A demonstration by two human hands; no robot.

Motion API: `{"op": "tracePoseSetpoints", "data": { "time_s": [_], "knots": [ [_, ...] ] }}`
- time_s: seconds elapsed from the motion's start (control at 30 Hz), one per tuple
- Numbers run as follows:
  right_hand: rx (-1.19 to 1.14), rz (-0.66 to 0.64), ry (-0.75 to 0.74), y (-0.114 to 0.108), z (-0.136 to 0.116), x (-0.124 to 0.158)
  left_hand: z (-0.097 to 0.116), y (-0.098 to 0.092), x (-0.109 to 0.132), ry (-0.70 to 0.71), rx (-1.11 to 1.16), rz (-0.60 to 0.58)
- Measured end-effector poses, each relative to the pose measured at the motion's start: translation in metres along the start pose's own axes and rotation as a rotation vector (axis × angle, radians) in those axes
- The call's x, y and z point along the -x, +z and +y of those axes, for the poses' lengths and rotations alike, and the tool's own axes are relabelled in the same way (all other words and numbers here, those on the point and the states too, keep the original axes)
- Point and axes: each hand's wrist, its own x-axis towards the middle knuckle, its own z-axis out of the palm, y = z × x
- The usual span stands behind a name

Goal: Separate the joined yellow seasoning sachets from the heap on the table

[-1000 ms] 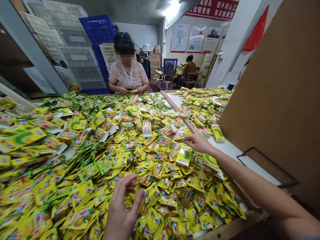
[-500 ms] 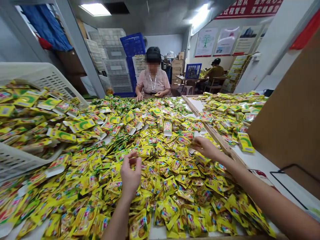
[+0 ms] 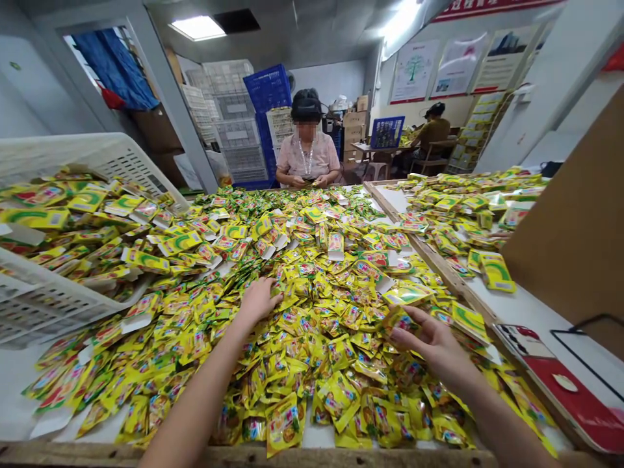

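Yellow sachets [image 3: 285, 426] with a printed picture cover the table in a thick heap. Between the thumb and fingers of my right hand [image 3: 431, 338] is one yellow sachet [image 3: 398, 318], held just above the heap at right of centre. My left hand [image 3: 256, 300] reaches down into the heap at the middle, its fingers curled and thumb close to them; what they pinch is mostly hidden. Flat yellow-green boxes lie about the hands, among them a box [image 3: 407, 294] just beyond my right hand and another box [image 3: 468, 322] to its right.
A tipped white basket [image 3: 73, 305] spills boxes on the left. A wooden divider [image 3: 446, 276] runs along the right, with more boxes beyond it. A red phone-like object [image 3: 560, 383] and a brown board [image 3: 570, 227] are at right. A co-worker [image 3: 308, 153] sits opposite.
My left hand has moved forward and down onto the sachets. My right hand has come back nearer, with a sachet now visible in it. The co-worker's hands have come together.
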Motion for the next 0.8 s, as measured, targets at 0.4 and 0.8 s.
{"op": "tracePoseSetpoints", "data": {
  "time_s": [0.4, 0.8],
  "knots": [
    [-0.154, 0.001, -0.024, 0.034, 0.016, 0.007, 0.009, -0.012, 0.034, 0.004, -0.033, 0.076],
    [-0.645, 0.105, 0.084, 0.074, 0.023, 0.030, 0.137, 0.047, 0.118, -0.019, 1.175, -0.105]
  ]
}}
